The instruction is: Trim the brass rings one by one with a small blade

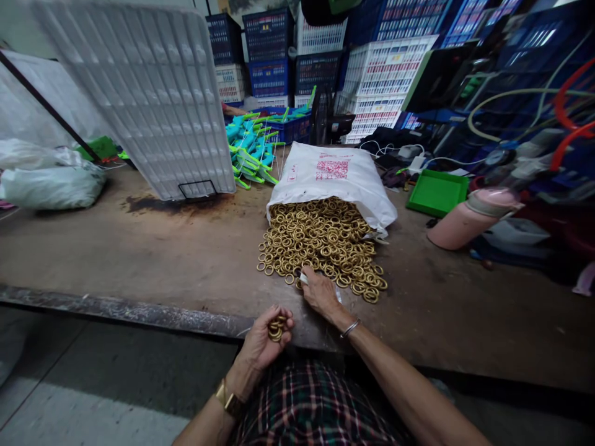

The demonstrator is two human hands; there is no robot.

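Several gold-coloured rings [276,329] lie in the curled fingers of my left hand [264,341], palm up at the table's front edge. My right hand [320,294] is at the near edge of a heap of gold rings [320,238], with its fingers bent down among the nearest ones. A white band wraps one of its fingers. Its fingertips are partly hidden, so whatever they pinch cannot be made out. The heap spills toward me from the mouth of a white woven sack [325,170] with red print, which lies on its side.
On the wooden table [195,260] stand a tall ribbed translucent panel [149,99], teal-and-green plastic pieces [253,145], a green tray [437,191] and a pink bottle [471,217]. A plastic bag [53,186] lies at left. Stacked crates [269,37] fill the back.
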